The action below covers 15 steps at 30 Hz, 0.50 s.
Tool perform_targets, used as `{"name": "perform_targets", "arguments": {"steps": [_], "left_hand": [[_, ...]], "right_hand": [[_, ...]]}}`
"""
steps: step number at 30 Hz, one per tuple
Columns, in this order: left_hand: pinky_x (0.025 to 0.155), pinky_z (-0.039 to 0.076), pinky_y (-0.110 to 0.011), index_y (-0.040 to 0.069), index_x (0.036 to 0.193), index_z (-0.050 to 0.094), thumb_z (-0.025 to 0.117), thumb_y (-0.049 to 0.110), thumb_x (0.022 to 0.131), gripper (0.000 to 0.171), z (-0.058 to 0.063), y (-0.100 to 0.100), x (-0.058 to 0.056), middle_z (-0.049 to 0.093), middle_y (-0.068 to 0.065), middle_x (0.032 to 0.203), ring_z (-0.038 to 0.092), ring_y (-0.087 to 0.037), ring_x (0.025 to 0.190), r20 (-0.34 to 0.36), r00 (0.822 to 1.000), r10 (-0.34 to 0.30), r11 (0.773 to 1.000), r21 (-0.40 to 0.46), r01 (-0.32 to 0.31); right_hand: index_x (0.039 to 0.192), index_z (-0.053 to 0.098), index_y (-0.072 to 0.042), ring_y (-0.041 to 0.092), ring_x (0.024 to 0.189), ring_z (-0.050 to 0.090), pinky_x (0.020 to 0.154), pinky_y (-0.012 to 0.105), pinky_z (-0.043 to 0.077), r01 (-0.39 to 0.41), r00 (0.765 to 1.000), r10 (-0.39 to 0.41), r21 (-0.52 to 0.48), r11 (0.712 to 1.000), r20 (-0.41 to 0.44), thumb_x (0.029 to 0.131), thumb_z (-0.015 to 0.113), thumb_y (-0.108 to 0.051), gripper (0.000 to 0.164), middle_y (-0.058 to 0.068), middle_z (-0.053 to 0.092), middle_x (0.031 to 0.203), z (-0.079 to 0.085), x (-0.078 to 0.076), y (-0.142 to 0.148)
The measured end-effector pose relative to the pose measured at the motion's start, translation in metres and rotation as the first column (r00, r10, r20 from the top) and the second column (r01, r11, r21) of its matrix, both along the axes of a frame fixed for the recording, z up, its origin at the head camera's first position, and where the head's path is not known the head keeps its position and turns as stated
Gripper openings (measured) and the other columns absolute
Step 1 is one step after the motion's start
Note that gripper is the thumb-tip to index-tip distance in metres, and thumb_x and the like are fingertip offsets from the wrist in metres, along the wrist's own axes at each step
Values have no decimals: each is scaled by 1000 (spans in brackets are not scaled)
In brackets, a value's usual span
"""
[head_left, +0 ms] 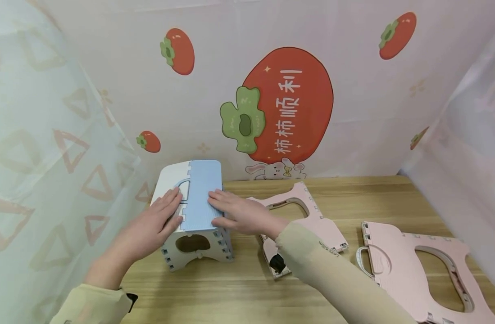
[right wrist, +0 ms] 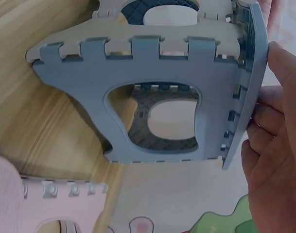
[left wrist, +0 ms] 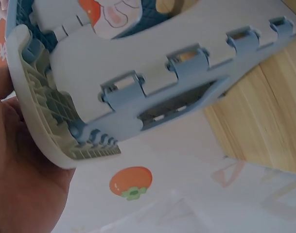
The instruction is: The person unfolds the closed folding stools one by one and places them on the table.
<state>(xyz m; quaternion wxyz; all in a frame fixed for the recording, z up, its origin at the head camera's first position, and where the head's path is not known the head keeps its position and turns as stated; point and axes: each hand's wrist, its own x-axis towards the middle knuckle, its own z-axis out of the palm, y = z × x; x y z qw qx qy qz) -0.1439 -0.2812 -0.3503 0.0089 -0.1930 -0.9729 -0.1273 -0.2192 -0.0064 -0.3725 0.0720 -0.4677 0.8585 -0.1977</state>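
A blue and white folding step stool (head_left: 204, 180) stands unfolded on its legs at the left of the table. My left hand (head_left: 156, 225) rests on the white half of its top, beside the small carry handle (head_left: 184, 199). Across the blue half lie the fingers of my right hand (head_left: 243, 212). Both hands have their fingers extended on the surface. From the left wrist, the underside ribs and hinged side panels of the stool (left wrist: 89, 73) show next to the hand (left wrist: 31, 170). The right wrist view shows its blue side panel (right wrist: 79, 77) with a large cutout.
Two pink folding stools lie folded flat on the wooden table (head_left: 215, 301): one pink stool (head_left: 322, 229) in the middle, partly under my right forearm, another pink stool (head_left: 397, 256) at the right with its handle sticking out. A persimmon-print cloth (head_left: 361, 135) hangs behind the table.
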Motion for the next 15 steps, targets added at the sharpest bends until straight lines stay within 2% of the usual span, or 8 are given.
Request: {"name": "perform_targets", "arguments": {"steps": [4,9,15], "left_hand": [[122,27,-56,2,156,40,51,38,108,61,1,13,3,34,-16,164,28,-37,152,-45,998,-48,999,-1,48],[121,31,-56,2,151,48,62,41,102,64,-1,29,6,43,-16,158,36,-39,149,-112,989,-97,995,-36,94],[120,32,-58,2,148,52,70,38,97,66,-7,42,5,48,-18,154,41,-40,145,-176,974,-145,989,-67,135]], "right_hand": [[161,32,-13,18,156,18,126,39,24,-2,1000,2,-12,1000,-5,106,53,-44,66,0,22,170,0,0,11],[160,35,-14,18,155,24,122,46,33,-2,1000,2,-52,999,6,105,57,-42,66,2,26,169,-2,-2,24],[159,37,-13,21,154,28,121,44,36,32,999,-31,-69,997,13,104,58,-41,66,5,30,167,-5,-6,46]]}}
